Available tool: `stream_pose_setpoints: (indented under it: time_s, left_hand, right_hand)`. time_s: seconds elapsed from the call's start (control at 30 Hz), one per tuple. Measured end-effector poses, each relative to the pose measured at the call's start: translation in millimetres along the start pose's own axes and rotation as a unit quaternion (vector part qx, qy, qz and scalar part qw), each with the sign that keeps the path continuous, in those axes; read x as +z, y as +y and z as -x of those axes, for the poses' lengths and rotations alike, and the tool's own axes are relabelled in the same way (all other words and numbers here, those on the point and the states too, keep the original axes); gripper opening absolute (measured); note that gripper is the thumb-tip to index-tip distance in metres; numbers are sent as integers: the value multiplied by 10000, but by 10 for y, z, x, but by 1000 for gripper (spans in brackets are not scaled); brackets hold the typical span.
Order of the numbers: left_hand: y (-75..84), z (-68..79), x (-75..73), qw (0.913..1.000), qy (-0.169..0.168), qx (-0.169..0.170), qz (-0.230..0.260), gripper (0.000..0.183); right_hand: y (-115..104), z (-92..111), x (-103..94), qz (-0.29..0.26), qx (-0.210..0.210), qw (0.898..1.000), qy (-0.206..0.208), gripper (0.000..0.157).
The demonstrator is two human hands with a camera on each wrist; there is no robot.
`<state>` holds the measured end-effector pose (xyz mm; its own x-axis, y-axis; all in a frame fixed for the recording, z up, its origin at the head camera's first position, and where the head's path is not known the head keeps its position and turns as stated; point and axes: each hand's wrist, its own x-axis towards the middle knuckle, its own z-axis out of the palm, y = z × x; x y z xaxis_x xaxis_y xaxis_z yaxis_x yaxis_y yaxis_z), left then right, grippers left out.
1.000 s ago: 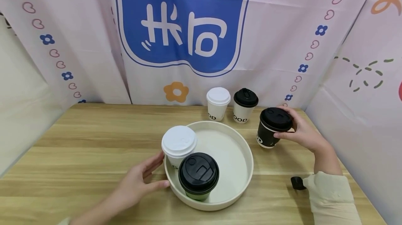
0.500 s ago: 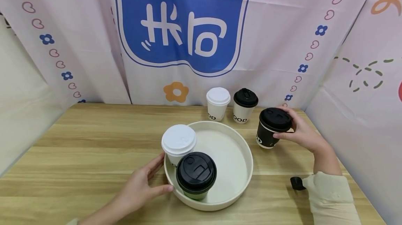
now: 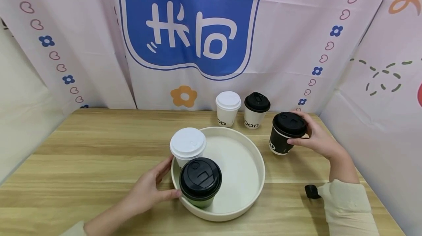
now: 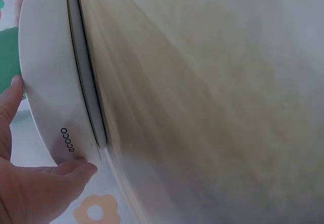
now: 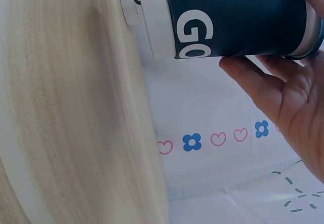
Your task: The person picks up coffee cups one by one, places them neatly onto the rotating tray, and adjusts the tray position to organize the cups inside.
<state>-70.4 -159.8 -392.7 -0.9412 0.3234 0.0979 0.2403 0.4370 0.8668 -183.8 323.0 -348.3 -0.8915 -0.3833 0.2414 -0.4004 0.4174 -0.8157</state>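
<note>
My left hand (image 3: 148,192) grips the left side of a round cream tray (image 3: 242,177), thumb at its rim and fingers against the outer wall. The left wrist view shows "ecoco" on the tray wall (image 4: 48,77) and a narrow grey base under it. Inside the tray stand a white-lidded paper cup (image 3: 188,142) and a green paper cup with a black lid (image 3: 200,181), side by side near my left hand. My right hand (image 3: 316,139) holds a black paper cup (image 3: 278,141) with a black lid, upright, right of the tray; white lettering shows on its side (image 5: 228,21).
Behind the tray, a white cup with a white lid (image 3: 227,109) and a white cup with a black lid (image 3: 256,109) stand by the printed backdrop (image 3: 273,45). A small black object (image 3: 311,192) is at the right sleeve. Cloth walls flank the wooden table (image 3: 108,148).
The tray has turned clockwise a little: the green cup has shifted left and the white-lidded cup slightly back. My left thumb has moved a bit right along the rim. The right hand keeps its place.
</note>
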Motion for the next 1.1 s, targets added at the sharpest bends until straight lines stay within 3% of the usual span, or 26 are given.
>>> stream_pose_setpoints:
  time_s: [0.57,0.93,1.1]
  left_hand:
    - [-172,-216,-176,9930,-870,652,459,105]
    - [-209,-278,-238,9905,-1124,637,479,105]
    - [-207,-290,-251,9904,-1152,646,420,105]
  right_hand:
    - [-1,11,-29,38,-166,9997,173,83]
    - [24,12,-59,34,-316,9992,226,83]
    - [4,22,-56,12,-184,9995,253,84]
